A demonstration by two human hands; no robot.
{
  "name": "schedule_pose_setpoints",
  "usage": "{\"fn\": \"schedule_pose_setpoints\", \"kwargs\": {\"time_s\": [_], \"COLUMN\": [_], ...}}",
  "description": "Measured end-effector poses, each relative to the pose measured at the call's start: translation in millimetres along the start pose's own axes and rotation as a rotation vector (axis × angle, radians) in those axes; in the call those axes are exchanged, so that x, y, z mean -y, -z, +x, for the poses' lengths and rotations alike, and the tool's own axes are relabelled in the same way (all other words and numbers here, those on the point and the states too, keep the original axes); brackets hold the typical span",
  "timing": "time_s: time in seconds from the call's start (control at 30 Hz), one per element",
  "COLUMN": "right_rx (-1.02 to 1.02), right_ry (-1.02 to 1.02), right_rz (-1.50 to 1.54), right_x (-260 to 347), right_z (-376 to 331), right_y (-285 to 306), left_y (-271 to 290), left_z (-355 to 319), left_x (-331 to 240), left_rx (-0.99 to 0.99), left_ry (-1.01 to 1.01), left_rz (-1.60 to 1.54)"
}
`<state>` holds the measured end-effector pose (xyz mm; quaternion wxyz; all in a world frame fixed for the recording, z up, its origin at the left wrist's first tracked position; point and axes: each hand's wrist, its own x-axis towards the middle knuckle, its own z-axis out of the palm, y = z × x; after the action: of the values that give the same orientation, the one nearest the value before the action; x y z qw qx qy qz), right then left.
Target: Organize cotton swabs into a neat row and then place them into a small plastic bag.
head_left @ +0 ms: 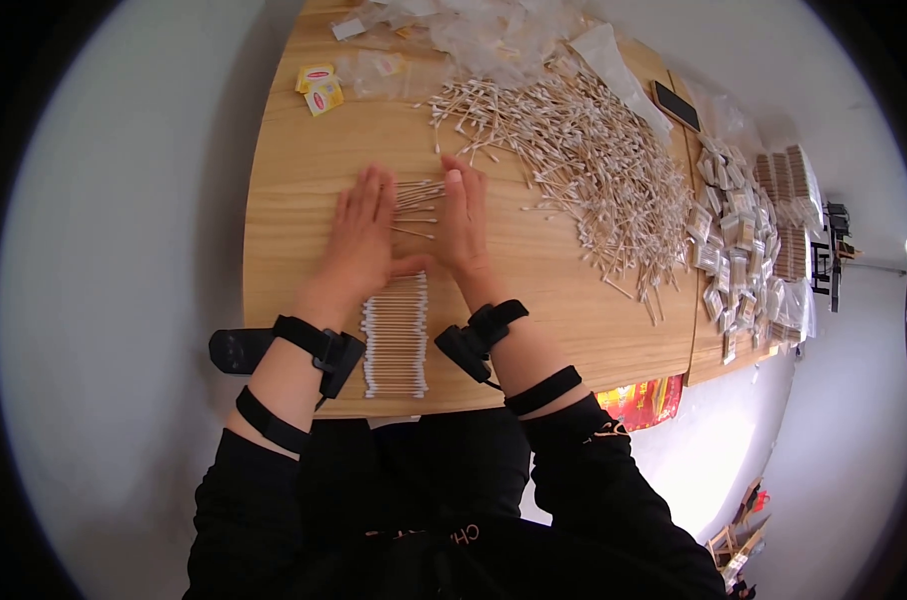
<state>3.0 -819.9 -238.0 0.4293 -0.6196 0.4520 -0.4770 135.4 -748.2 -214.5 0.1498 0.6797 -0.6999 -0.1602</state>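
Wooden table (294,180), big loose swab heap (594,170) right of flat, open left hand (362,240) and right hand (464,225) flanking few swabs (417,205).

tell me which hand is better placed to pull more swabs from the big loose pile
Right, probably. The right hand lies nearest the loose pile, which spreads to its right; the left hand sits farther off.

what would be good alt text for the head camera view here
Seen from above, a person's left hand and right hand lie flat on a wooden table, gathering a few loose cotton swabs between them. A neat row of aligned swabs sits nearer the body; a large loose pile spreads to the right.
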Motion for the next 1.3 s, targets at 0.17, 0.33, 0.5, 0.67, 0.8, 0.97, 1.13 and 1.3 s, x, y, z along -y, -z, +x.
{"fn": "schedule_pose_setpoints", "kwargs": {"time_s": [0.17,0.33,0.5,0.67,0.8,0.97,1.13,1.3], "right_rx": [0.01,-0.134,-0.129,-0.05,0.039,0.125,0.024,0.017], "right_ry": [-0.111,-0.275,-0.262,-0.204,-0.144,-0.185,-0.21,-0.295], "right_rz": [0.223,0.391,0.362,0.355,0.273,0.341,0.357,0.583], "right_x": [-1,15,7,1,4,6,9,7], "right_z": [-15,-7,-1,-16,-24,-35,-37,-34], "right_y": [-6,3,9,3,-11,-11,-14,-14], "left_y": [0,8,10,6,0,-4,-6,-4], "left_z": [-7,-1,11,-31,-36,-36,-37,-39], "left_x": [-5,0,-3,13,12,1,5,9], "left_rx": [0.018,-0.061,0.172,-0.016,-0.02,0.056,-0.036,0.025], "left_ry": [-0.024,-0.078,-0.118,-0.127,0.131,0.157,0.014,-0.09], "left_rz": [-0.097,-0.196,-0.286,-0.359,0.031,0.099,-0.089,-0.153]}}
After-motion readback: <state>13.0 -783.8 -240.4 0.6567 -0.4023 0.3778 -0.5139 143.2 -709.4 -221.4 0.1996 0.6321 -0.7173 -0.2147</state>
